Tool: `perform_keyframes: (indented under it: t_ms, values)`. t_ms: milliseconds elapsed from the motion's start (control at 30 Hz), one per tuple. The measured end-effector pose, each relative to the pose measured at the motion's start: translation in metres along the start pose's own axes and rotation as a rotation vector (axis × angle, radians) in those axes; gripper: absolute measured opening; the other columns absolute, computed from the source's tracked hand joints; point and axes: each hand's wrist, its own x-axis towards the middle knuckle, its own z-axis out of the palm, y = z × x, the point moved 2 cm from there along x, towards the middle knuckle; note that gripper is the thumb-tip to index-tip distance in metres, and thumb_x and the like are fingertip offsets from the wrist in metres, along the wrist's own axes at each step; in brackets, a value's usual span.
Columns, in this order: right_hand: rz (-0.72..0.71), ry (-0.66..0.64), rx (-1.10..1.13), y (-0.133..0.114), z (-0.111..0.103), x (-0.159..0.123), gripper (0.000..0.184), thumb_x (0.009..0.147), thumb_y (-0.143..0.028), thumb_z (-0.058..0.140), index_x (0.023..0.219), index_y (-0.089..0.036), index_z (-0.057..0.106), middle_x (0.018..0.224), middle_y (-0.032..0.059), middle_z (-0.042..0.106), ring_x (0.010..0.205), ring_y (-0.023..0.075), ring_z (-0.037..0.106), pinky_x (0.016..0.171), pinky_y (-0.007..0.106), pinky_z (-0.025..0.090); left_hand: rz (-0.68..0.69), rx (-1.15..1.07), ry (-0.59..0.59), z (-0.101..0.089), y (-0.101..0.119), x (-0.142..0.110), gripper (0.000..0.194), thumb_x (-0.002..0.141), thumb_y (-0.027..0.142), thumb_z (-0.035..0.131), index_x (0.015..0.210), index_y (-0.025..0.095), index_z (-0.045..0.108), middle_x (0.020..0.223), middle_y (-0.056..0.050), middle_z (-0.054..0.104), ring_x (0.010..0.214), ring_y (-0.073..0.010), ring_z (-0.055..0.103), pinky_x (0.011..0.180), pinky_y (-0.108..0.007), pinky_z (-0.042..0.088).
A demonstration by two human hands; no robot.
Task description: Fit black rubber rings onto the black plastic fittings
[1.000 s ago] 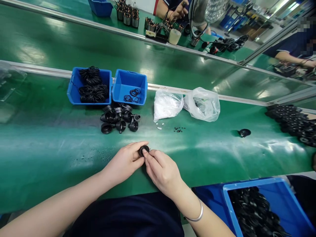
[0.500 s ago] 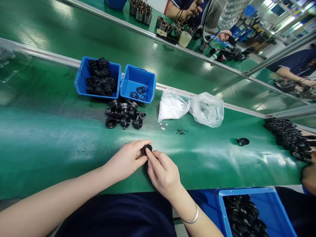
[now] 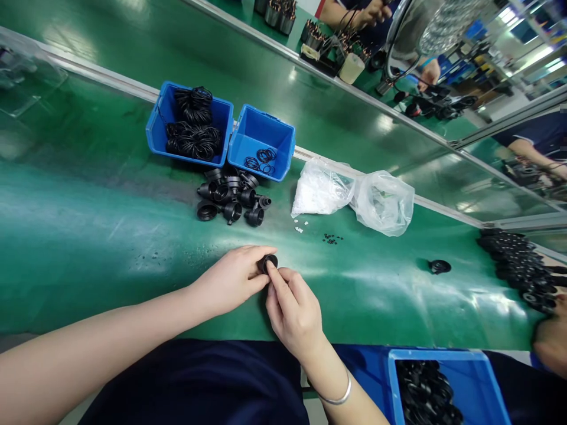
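Over the near edge of the green bench, my left hand point(image 3: 234, 277) grips a small black plastic cup-shaped fitting point(image 3: 270, 257) between thumb and fingers, its round opening turned up. My right hand point(image 3: 295, 307) is closed against the same fitting, with the index fingertip pushed into the opening and the other fingers curled. Whether a small piece sits under that fingertip is hidden. Beyond my hands lies a group of similar black fittings point(image 3: 233, 211). Tiny black rings point(image 3: 330, 239) and a few small white pieces point(image 3: 299, 229) are scattered farther right.
Two blue bins point(image 3: 153, 133) stand at the back, holding black rubber rings point(image 3: 195, 141). Clear bags point(image 3: 383, 203) lie beside them, one with white pieces. A lone black part point(image 3: 440, 267) and a dark pile point(image 3: 516, 260) are rightward. A blue crate point(image 3: 392, 383) sits lower right; co-workers are nearby.
The view has shifted slightly, so the bins and bags appear a little farther right. Both hands keep their hold on the black fitting, the right index finger still in its opening.
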Motion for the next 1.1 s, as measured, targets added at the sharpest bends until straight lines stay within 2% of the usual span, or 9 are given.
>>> perform_keyframes:
  t_ms: [333, 500, 567, 700, 833, 900, 967, 1033, 1100]
  values:
    - [-0.008, -0.047, -0.030, -0.002, -0.003, 0.005, 0.070, 0.091, -0.003, 0.052, 0.156, -0.020, 0.032, 0.106, 0.0135, 0.061, 0.092, 0.0234, 0.062, 0.075, 0.037, 0.058, 0.002, -0.006, -0.005, -0.001, 0.000, -0.001, 0.046, 0.086, 0.017, 0.054, 0.131, 0.020, 0.060, 0.084, -0.002, 0.070, 0.088, -0.0220, 0.068, 0.085, -0.036, 0.053]
    - [0.060, 0.056, 0.126, 0.002, -0.005, 0.005, 0.066, 0.091, -0.002, 0.051, 0.153, -0.020, 0.036, 0.112, 0.0143, 0.060, 0.101, 0.0226, 0.062, 0.084, 0.037, 0.059, -0.051, -0.117, -0.020, -0.002, -0.002, 0.001, 0.044, 0.085, 0.020, 0.059, 0.129, 0.021, 0.061, 0.081, 0.000, 0.071, 0.085, -0.0205, 0.070, 0.082, -0.034, 0.054]
    - [0.063, 0.081, 0.126, 0.003, -0.005, 0.004, 0.065, 0.092, -0.002, 0.051, 0.153, -0.019, 0.036, 0.111, 0.0141, 0.061, 0.100, 0.0224, 0.063, 0.083, 0.036, 0.059, -0.069, -0.164, -0.032, -0.002, -0.003, 0.001, 0.044, 0.085, 0.022, 0.060, 0.130, 0.021, 0.060, 0.087, -0.001, 0.073, 0.086, -0.0201, 0.071, 0.082, -0.033, 0.055]
    - [0.050, 0.019, 0.086, 0.002, -0.003, 0.004, 0.062, 0.093, -0.004, 0.049, 0.151, -0.023, 0.040, 0.106, 0.0124, 0.060, 0.092, 0.0208, 0.063, 0.076, 0.035, 0.059, -0.055, -0.145, -0.034, -0.002, -0.005, 0.001, 0.046, 0.085, 0.022, 0.059, 0.131, 0.021, 0.060, 0.111, -0.005, 0.074, 0.096, -0.0214, 0.072, 0.087, -0.034, 0.056]
    - [0.074, -0.013, 0.093, 0.001, -0.002, 0.006, 0.058, 0.093, -0.005, 0.050, 0.148, -0.022, 0.044, 0.105, 0.0115, 0.058, 0.091, 0.0201, 0.062, 0.076, 0.034, 0.058, -0.057, -0.148, -0.055, 0.000, -0.008, 0.001, 0.046, 0.087, 0.024, 0.058, 0.133, 0.021, 0.058, 0.117, -0.008, 0.072, 0.101, -0.0227, 0.072, 0.089, -0.036, 0.057]
    - [0.097, 0.037, 0.154, 0.002, -0.003, 0.007, 0.054, 0.093, -0.005, 0.049, 0.144, -0.023, 0.047, 0.108, 0.0115, 0.058, 0.095, 0.0198, 0.063, 0.079, 0.034, 0.058, -0.047, -0.284, -0.094, 0.001, -0.008, 0.001, 0.048, 0.086, 0.025, 0.061, 0.133, 0.022, 0.056, 0.121, -0.007, 0.071, 0.107, -0.0221, 0.070, 0.093, -0.035, 0.057]
    - [0.126, 0.144, 0.218, 0.002, -0.007, 0.006, 0.051, 0.092, -0.005, 0.050, 0.140, -0.023, 0.048, 0.110, 0.0111, 0.059, 0.096, 0.0193, 0.063, 0.078, 0.032, 0.059, -0.034, -0.400, -0.120, 0.001, -0.006, 0.002, 0.047, 0.086, 0.028, 0.063, 0.132, 0.022, 0.057, 0.126, -0.007, 0.069, 0.111, -0.0217, 0.069, 0.096, -0.035, 0.056]
    - [0.174, 0.212, 0.257, 0.002, -0.010, 0.006, 0.051, 0.090, -0.007, 0.053, 0.139, -0.021, 0.046, 0.108, 0.0104, 0.060, 0.087, 0.0171, 0.063, 0.070, 0.029, 0.059, -0.032, -0.424, -0.128, 0.000, -0.005, 0.002, 0.042, 0.090, 0.033, 0.059, 0.130, 0.021, 0.059, 0.128, -0.008, 0.068, 0.109, -0.0218, 0.069, 0.094, -0.036, 0.058]
    - [0.196, 0.191, 0.252, 0.000, -0.012, 0.007, 0.053, 0.089, -0.010, 0.056, 0.140, -0.019, 0.043, 0.104, 0.0091, 0.060, 0.080, 0.0155, 0.062, 0.067, 0.027, 0.058, -0.024, -0.360, -0.125, -0.002, -0.005, 0.001, 0.038, 0.094, 0.037, 0.052, 0.128, 0.021, 0.061, 0.128, -0.008, 0.068, 0.107, -0.0223, 0.070, 0.094, -0.037, 0.058]
